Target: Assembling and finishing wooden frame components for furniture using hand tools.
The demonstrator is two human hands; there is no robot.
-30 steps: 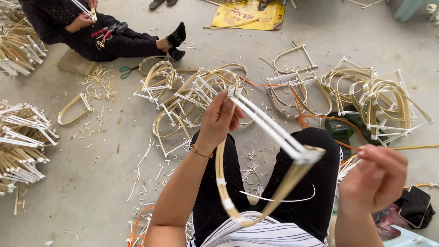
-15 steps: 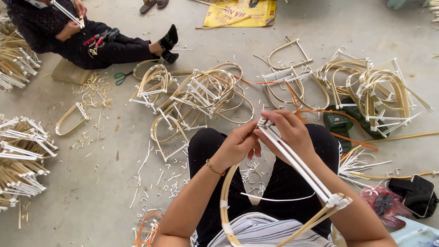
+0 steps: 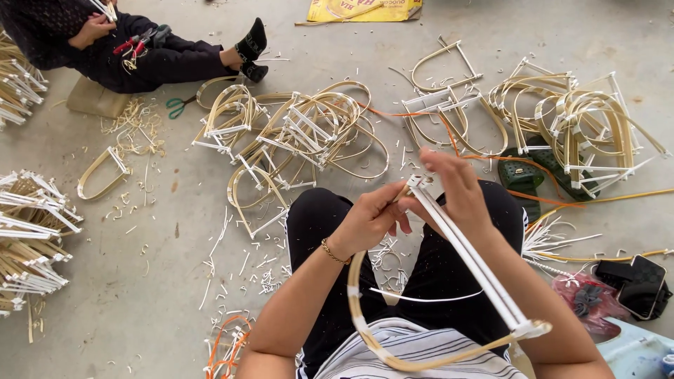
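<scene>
**Frame corner held between both hands**

The left hand (image 3: 368, 221) is clenched on the near side of the top corner of the bent cane frame (image 3: 393, 354), fingers curled around the strip where it meets the white bar (image 3: 470, 256). The right hand (image 3: 456, 193) closes on the same corner from the far side, fingertips pinching the bar's upper end. The two hands touch at this joint, so neither is nearer.

The frame lies over the person's lap, above the floor (image 3: 140, 295). Its bar runs diagonally from the held corner down and to the right, toward the body; the curved strip loops beneath it. Finished frames (image 3: 302, 133) are piled on the floor beyond the knees.
</scene>
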